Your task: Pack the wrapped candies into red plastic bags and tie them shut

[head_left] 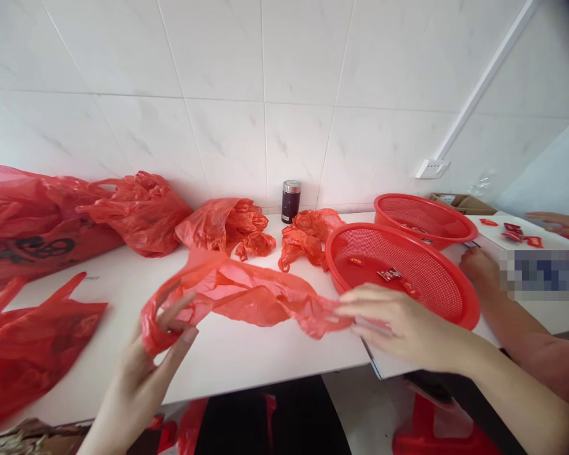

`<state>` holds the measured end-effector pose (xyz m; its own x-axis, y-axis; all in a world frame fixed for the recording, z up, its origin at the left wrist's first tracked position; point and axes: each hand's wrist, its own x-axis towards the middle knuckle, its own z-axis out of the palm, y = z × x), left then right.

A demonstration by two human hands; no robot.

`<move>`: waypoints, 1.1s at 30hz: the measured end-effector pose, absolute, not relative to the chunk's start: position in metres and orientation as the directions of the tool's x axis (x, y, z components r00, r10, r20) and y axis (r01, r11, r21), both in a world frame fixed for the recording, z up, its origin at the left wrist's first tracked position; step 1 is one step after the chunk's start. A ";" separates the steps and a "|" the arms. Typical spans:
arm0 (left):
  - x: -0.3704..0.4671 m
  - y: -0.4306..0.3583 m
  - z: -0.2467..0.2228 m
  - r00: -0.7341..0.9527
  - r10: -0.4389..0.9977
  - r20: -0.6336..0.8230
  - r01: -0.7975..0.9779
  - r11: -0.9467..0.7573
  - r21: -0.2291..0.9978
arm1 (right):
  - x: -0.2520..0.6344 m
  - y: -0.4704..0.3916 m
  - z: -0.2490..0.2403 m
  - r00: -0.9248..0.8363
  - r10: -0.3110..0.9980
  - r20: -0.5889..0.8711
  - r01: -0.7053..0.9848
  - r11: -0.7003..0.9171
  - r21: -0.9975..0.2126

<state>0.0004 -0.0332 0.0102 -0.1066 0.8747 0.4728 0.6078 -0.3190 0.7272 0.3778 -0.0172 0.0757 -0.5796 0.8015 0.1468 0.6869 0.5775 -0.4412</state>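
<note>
A red plastic bag (256, 297) is stretched between my two hands, just above the white table. My left hand (156, 360) has the bag's handle looped round its fingers, with thumb and fingertips curled towards each other. At the bag's other end, my right hand (389, 322) pinches the thin red plastic, its fingers slightly blurred. Right behind my right hand stands a red mesh basket (403, 240) with a few small packets (389, 274) in it. Crumpled red bags (218, 224) lie behind the stretched one.
A dark flask (291, 202) stands by the tiled wall. Full red bags (38, 227) fill the left side, another lies at front left (38, 347). A second red basket (424, 218) and another person's arm (516, 309) are at the right, with small red packets (513, 232) beyond.
</note>
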 end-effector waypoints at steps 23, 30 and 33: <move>-0.037 -0.133 -0.109 -0.167 0.983 0.080 0.608 0.039 0.793 | 0.251 0.040 -0.082 -0.587 0.808 -0.057 0.777 0.542 -0.321; -0.037 -0.130 -0.097 -0.244 0.969 0.045 0.569 0.105 0.816 | 0.265 0.046 -0.080 -0.468 0.820 0.329 0.716 0.570 -0.403; -0.034 -0.123 -0.084 -0.454 0.887 0.086 0.577 0.219 0.787 | 0.278 0.058 -0.075 -0.179 0.935 0.305 0.770 0.327 -0.548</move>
